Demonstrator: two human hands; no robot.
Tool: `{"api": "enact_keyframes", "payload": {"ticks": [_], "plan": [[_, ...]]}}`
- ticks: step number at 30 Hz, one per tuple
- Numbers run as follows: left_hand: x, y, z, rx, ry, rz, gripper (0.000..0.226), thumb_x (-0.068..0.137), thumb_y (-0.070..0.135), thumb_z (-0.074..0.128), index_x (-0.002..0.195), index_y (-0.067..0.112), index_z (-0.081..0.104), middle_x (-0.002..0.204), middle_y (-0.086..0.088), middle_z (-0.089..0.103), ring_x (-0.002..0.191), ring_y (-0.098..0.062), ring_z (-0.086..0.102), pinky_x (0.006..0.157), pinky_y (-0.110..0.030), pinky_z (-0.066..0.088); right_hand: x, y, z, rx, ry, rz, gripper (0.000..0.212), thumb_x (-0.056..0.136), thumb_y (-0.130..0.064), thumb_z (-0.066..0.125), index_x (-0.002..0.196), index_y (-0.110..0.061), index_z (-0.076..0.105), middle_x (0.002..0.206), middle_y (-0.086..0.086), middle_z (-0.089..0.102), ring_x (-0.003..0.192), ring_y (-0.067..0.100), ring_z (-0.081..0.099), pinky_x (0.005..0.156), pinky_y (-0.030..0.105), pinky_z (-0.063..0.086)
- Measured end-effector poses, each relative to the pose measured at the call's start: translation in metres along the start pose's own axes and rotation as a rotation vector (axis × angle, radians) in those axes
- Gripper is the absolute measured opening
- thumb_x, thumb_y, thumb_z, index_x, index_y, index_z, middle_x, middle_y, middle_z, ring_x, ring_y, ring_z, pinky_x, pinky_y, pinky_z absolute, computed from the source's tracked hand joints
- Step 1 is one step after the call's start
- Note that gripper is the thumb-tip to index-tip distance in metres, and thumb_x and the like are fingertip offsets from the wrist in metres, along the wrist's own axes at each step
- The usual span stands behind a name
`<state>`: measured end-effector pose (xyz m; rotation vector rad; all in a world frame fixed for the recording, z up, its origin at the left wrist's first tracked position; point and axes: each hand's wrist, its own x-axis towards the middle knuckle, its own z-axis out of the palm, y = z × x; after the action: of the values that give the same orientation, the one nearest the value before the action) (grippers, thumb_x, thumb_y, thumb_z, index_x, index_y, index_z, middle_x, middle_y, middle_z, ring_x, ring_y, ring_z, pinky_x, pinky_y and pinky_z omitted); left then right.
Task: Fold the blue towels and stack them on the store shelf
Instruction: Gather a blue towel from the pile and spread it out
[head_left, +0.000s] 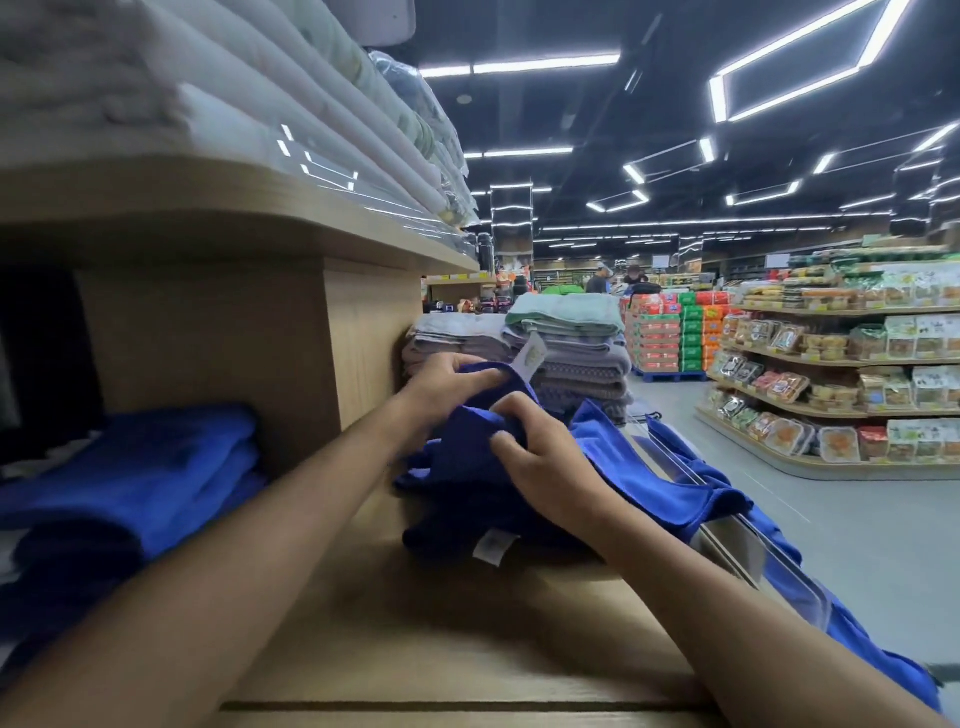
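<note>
Rumpled deep-blue towel (464, 470) on the wooden shelf (441, 629) — white label (491, 548) showing — left hand (441, 385) and right hand (546, 463) each pinch its fold.

Shows soft matt cloth in the blue towel (467, 441). Smooth wood grain on the shelf (415, 623); glossy plastic edge rail (737, 545).
</note>
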<state>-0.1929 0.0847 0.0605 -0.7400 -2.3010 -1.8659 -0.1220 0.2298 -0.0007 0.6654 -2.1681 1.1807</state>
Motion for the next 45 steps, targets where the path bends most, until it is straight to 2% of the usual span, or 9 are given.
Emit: {"api": "enact_keyframes", "payload": {"ticks": [5, 9, 15, 18, 23, 29, 35, 40, 45], "plan": [[-0.055, -0.011, -0.003, -0.218, -0.018, -0.088, 0.03, 0.106, 0.018, 0.044, 0.093, 0.005, 0.068, 0.085, -0.016, 0.066, 0.072, -0.023, 0.06, 0.062, -0.031, 0.046, 0.002, 0.007, 0.002, -0.051, 0.127, -0.047, 0.026, 0.095, -0.025, 0.067, 0.083, -0.041, 0.051, 0.074, -0.025, 0.06, 0.072, -0.005, 0.056, 0.061, 0.008, 0.038], [-0.065, -0.012, -0.003, -0.231, -0.075, -0.081, 0.036, 0.108, 0.029, 0.039, 0.107, 0.002, 0.064, 0.098, -0.025, 0.06, 0.085, -0.033, 0.056, 0.076, -0.038, 0.042, 0.003, 0.014, 0.002, -0.101, 0.183, -0.078, 0.027, 0.09, -0.03, 0.074, 0.08, -0.047, 0.056, 0.074, -0.021, 0.061, 0.066, 0.001, 0.056, 0.058, 0.013, 0.038], [-0.068, -0.02, -0.009, -0.166, -0.029, -0.04, 0.042, 0.089, 0.046, 0.063, 0.099, 0.009, 0.078, 0.1, -0.019, 0.076, 0.088, -0.028, 0.071, 0.076, -0.036, 0.057, 0.003, 0.015, 0.0, -0.196, 0.207, -0.159, 0.012, 0.079, -0.046, 0.077, 0.082, -0.04, 0.067, 0.099, -0.023, 0.05, 0.085, 0.0, 0.055, 0.07, 0.008, 0.042], [-0.067, -0.019, -0.014, -0.207, -0.06, -0.07, 0.041, 0.094, 0.049, 0.061, 0.084, 0.014, 0.08, 0.087, -0.012, 0.076, 0.082, -0.024, 0.072, 0.072, -0.032, 0.057, 0.005, 0.018, -0.003, -0.2, 0.215, -0.126, 0.021, 0.078, -0.037, 0.084, 0.074, -0.044, 0.065, 0.106, -0.024, 0.051, 0.084, -0.003, 0.053, 0.069, 0.008, 0.041], [-0.076, -0.014, -0.02, -0.007, -0.157, 0.056, 0.032, 0.093, 0.045, 0.064, 0.106, 0.019, 0.077, 0.105, -0.018, 0.074, 0.104, -0.042, 0.067, 0.094, -0.058, 0.052, 0.004, 0.019, -0.005, -0.184, 0.219, -0.117, 0.02, 0.078, -0.031, 0.087, 0.077, -0.04, 0.069, 0.107, -0.021, 0.053, 0.082, -0.006, 0.052, 0.067, 0.007, 0.043], [-0.075, -0.016, -0.015, 0.234, -0.013, 0.192, 0.016, 0.101, 0.028, 0.058, 0.101, 0.032, 0.074, 0.092, 0.011, 0.076, 0.088, -0.008, 0.072, 0.079, -0.035, 0.062, 0.004, 0.013, -0.006, -0.227, 0.188, -0.126, 0.018, 0.08, -0.032, 0.085, 0.078, -0.039, 0.069, 0.106, -0.017, 0.059, 0.08, -0.005, 0.055, 0.066, 0.011, 0.045], [-0.069, -0.022, -0.019, 0.228, 0.067, 0.266, 0.027, 0.108, 0.026, 0.045, 0.106, 0.017, 0.07, 0.096, 0.0, 0.075, 0.089, -0.016, 0.07, 0.078, -0.035, 0.057, 0.003, 0.007, -0.022, -0.389, 0.092, 0.053, 0.011, 0.077, -0.04, 0.063, 0.077, -0.031, 0.07, 0.081, -0.015, 0.067, 0.074, 0.005, 0.061, 0.067, 0.035, 0.055], [-0.062, -0.028, -0.032, 0.188, 0.233, 0.331, 0.025, 0.109, 0.026, 0.041, 0.104, 0.026, 0.065, 0.098, 0.006, 0.072, 0.085, 0.002, 0.065, 0.069, -0.01, 0.048, 0.004, -0.007, -0.045, -0.668, -0.023, 0.073, 0.016, 0.08, -0.039, 0.064, 0.082, -0.029, 0.076, 0.081, -0.009, 0.07, 0.081, 0.018, 0.06, 0.069, 0.035, 0.053], [-0.052, -0.033, -0.042, 0.124, 0.409, 0.367, 0.025, 0.108, 0.02, 0.043, 0.112, 0.013, 0.067, 0.099, 0.003, 0.071, 0.082, 0.002, 0.061, 0.07, -0.014, 0.043, 0.017, -0.024, -0.09, -0.885, -0.314, 0.163, 0.022, 0.08, -0.045, 0.069, 0.081, -0.024, 0.075, 0.075, -0.005, 0.069, 0.071, 0.018, 0.062, 0.059, 0.031, 0.047]]}}
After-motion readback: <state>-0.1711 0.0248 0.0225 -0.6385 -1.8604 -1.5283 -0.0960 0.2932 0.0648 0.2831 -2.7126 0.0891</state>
